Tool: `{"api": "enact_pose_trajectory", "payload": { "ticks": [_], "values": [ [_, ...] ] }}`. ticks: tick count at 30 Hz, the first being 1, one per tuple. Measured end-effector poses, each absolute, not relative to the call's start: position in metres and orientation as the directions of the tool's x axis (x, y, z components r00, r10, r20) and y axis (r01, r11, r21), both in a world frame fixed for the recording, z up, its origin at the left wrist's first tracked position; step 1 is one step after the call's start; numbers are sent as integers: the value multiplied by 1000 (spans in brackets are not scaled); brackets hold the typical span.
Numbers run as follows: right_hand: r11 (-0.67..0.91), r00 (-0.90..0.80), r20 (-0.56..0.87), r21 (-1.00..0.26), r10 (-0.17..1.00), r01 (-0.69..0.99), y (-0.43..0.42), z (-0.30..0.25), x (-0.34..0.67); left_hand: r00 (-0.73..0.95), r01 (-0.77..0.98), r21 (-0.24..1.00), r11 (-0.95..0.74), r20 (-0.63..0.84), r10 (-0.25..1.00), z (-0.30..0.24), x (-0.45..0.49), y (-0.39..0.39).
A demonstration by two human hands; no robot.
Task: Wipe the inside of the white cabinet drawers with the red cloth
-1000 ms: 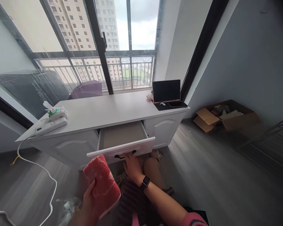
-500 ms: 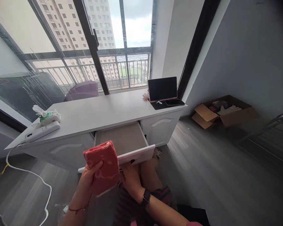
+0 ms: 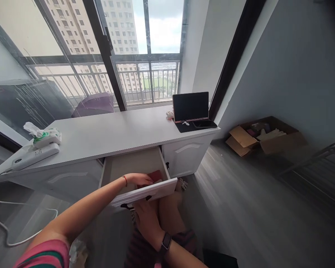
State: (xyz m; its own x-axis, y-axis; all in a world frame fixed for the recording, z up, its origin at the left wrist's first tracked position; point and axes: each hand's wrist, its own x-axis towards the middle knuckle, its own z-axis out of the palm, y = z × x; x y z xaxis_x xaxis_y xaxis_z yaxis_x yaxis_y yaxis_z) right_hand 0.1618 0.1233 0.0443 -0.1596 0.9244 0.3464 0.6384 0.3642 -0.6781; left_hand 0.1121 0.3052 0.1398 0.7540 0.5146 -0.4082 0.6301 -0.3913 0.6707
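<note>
A white cabinet (image 3: 114, 132) under the window has its middle drawer (image 3: 145, 191) pulled out. My left hand (image 3: 141, 179) reaches down into the drawer and lies on a red cloth (image 3: 155, 175) at its front right corner; its fingers are partly hidden behind the drawer front, curled on the cloth. My right hand (image 3: 145, 216), with a watch on the wrist, grips the dark handle under the drawer front.
On the cabinet top lie a wet-wipes pack (image 3: 46, 134) and a white device (image 3: 35, 156) with a cord at the left, and a tablet (image 3: 190, 107) at the right. An open cardboard box (image 3: 265, 137) sits on the floor by the right wall.
My left hand has gone from holding the red cloth up in front of the drawer to lowering it inside. The drawer is a little further out. My right hand stays at the handle.
</note>
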Motion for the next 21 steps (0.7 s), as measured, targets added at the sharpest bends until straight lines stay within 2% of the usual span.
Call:
{"api": "enact_pose_trajectory", "payload": {
  "ticks": [1, 4, 5, 8, 11, 14, 17, 21],
  "values": [
    [370, -169, 345, -676, 923, 637, 123, 43, 162, 775, 615, 669, -417, -417, 475, 133, 112, 306],
    [396, -188, 364, -665, 912, 634, 125, 37, 163, 820, 523, 687, -504, -243, 519, 120, 103, 310],
    [404, -189, 373, -664, 908, 629, 126, 35, 163, 841, 488, 701, -521, -219, 494, 116, 99, 311],
    [412, -193, 378, -678, 906, 609, 128, 30, 163, 899, 425, 700, -574, -255, 355, 100, 93, 310],
    [396, -194, 352, -703, 916, 591, 129, 27, 163, 890, 452, 592, -667, -353, 289, 80, 96, 310],
    [381, -201, 327, -723, 924, 576, 130, 28, 164, 897, 415, 502, -759, -362, 252, 64, 103, 321],
    [375, -222, 303, -716, 927, 588, 130, 29, 165, 913, 389, 431, -814, -299, 277, 58, 110, 349],
    [377, -248, 285, -701, 926, 605, 132, 29, 166, 856, 513, 345, -786, -273, 439, 58, 120, 395]
  ]
}}
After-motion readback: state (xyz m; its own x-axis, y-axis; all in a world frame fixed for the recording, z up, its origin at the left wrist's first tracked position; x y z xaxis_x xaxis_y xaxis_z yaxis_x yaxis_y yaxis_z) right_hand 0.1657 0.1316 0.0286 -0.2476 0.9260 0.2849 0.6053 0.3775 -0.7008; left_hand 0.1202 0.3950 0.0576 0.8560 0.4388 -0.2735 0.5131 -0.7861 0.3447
